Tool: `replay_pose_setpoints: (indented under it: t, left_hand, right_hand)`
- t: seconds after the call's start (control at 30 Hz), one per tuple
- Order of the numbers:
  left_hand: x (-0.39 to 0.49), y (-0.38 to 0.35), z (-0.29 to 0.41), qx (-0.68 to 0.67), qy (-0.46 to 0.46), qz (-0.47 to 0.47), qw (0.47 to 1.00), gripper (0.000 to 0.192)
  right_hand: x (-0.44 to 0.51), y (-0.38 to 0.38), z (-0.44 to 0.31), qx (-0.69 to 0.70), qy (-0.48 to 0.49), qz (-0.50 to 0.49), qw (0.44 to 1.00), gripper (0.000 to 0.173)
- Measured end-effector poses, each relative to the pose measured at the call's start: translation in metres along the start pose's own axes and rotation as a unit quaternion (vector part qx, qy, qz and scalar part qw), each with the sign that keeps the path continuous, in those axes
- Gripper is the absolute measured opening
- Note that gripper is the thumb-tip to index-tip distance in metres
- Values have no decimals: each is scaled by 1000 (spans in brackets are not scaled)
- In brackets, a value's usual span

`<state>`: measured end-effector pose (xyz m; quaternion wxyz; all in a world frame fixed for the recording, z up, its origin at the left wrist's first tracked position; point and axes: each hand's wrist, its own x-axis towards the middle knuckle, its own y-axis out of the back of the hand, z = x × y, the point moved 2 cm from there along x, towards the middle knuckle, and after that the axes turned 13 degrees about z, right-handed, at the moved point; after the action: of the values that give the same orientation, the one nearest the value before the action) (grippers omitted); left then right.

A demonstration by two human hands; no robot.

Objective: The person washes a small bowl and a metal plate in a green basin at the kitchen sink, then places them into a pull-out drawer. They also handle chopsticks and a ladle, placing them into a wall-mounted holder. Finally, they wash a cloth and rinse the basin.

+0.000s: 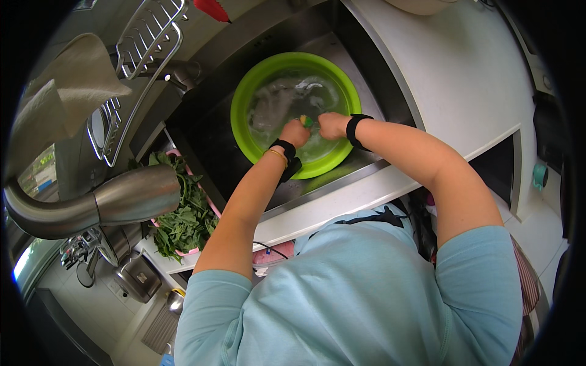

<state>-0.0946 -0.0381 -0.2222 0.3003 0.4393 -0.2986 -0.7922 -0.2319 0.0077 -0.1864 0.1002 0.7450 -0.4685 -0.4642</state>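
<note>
A round green plastic basin (pixel 239 103) stands in the stainless steel sink (pixel 206 132), holding water with pale, blurred matter under the surface. My left hand (pixel 295 133) is over the basin's near part, its fingers curled beside a small green and yellow item (pixel 306 121); what that item is, and whether the fingers grip it, cannot be told. Just to its right, my right hand (pixel 331 126) is curled at the water, its fingertips hidden. The two hands are close but apart. Both wrists wear black straps.
A pink container (pixel 214 207) of leafy greens (pixel 185 224) sits left of the sink. Above it reaches a large metal faucet (pixel 137 192). A wire dish rack (pixel 151 45) stands at the upper left, near a hanging cloth (pixel 87 68). White countertop (pixel 439 68) borders the sink on the right.
</note>
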Motion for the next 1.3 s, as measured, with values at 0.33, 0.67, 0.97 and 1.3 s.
replay_pose_setpoints:
  t: [0.33,0.67,0.97,1.3]
  left_hand:
    - [27,-35,-37,49,-36,-24,998,42]
    - [8,-2,-19,60,-17,-139,988,43]
    - [-2,-8,7,-50,-150,-17,987,46]
    - [1,-19,19,99,-68,-116,986,25]
  right_hand:
    - [1,-3,-1,-31,22,12,999,30]
    - [-6,-3,-7,-101,58,70,991,57]
    - [5,-18,-7,-100,86,87,988,56]
    - [18,-32,-7,-130,31,-34,990,37]
